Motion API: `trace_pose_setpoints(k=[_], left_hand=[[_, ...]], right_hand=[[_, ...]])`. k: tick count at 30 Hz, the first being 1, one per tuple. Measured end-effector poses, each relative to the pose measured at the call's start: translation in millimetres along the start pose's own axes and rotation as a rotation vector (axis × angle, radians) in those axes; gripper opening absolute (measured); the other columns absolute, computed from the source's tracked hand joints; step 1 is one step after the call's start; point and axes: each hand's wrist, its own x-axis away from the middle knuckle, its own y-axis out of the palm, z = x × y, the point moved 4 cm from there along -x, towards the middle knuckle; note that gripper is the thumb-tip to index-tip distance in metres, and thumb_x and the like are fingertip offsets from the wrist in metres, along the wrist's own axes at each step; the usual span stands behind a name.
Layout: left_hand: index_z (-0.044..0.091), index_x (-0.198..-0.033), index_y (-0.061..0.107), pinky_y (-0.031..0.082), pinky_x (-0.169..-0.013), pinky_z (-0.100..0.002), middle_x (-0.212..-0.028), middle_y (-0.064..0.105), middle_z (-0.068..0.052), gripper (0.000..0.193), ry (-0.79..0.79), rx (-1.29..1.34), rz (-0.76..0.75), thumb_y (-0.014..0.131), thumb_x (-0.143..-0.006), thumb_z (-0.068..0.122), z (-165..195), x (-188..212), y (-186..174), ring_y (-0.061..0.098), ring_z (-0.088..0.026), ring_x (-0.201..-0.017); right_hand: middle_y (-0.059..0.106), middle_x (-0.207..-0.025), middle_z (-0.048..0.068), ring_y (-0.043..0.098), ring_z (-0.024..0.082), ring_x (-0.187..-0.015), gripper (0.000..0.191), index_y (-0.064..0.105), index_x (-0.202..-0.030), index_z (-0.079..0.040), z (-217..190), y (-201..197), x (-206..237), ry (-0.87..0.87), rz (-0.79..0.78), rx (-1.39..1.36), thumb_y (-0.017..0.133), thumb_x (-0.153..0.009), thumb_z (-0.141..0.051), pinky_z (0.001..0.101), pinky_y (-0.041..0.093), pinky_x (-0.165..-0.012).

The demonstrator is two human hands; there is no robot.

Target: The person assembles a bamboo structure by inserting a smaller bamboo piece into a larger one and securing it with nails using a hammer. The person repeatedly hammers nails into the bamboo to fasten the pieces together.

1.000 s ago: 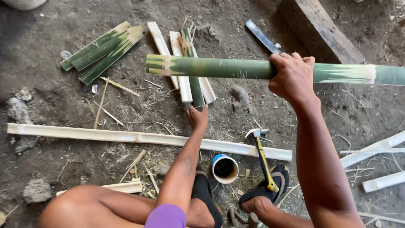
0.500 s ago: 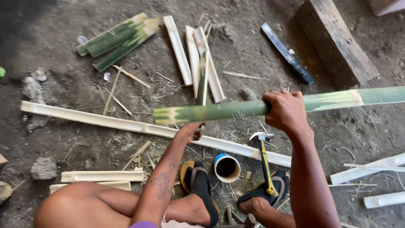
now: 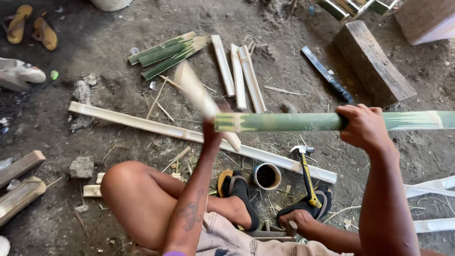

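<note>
We held a green bamboo pole [image 3: 294, 122] level in the air above the dirt floor [image 3: 118, 142], its cut end pointing toward our left. Our right hand [image 3: 362, 125] was wrapped tight around the pole partway along, fingers curled fully over it. Our left hand [image 3: 212, 124] was raised just behind the cut end and gripped a pale bamboo strip [image 3: 201, 102], which showed blurred and slanted up and away; how the fingers sat on it we could not tell.

Below the pole lay a long pale slat [image 3: 189, 135] across the ground. Near our sandalled feet stood a small round can [image 3: 266, 176], and beside it a hammer [image 3: 307, 174] with a yellow and black handle. Farther off lay green split pieces [image 3: 166, 54], three pale short slats [image 3: 237, 76], a long knife [image 3: 327, 74] and a wooden block [image 3: 372, 61].
</note>
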Motion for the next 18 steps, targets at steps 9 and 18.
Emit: trace_pose_setpoints(k=[9, 18], left_hand=[[0.004, -0.117, 0.054, 0.056, -0.064, -0.024, -0.091, 0.058, -0.003, 0.028, 0.157, -0.189, 0.253, 0.063, -0.092, -0.001, 20.8, -1.9, -32.2, 0.058, -0.013, -0.073], [0.004, -0.098, 0.061, 0.061, -0.057, -0.028, -0.078, 0.063, -0.004, 0.012, 0.223, -0.321, 0.050, 0.058, -0.086, 0.004, -39.7, -16.0, 1.0, 0.064, -0.011, -0.064]], right_hand=[[0.070, -0.101, -0.002, 0.061, 0.021, -0.101, 0.036, 0.071, -0.102, -0.019, 8.6, 0.2, -5.4, -0.007, 0.093, 0.030, 0.071, -0.070, -0.005, 0.0389, 0.036, -0.097], [0.069, -0.099, 0.000, 0.061, 0.023, -0.103, 0.030, 0.070, -0.098, -0.016, 10.8, 10.4, -14.0, 0.024, 0.098, 0.067, 0.070, -0.070, -0.006, 0.0381, 0.037, -0.098]])
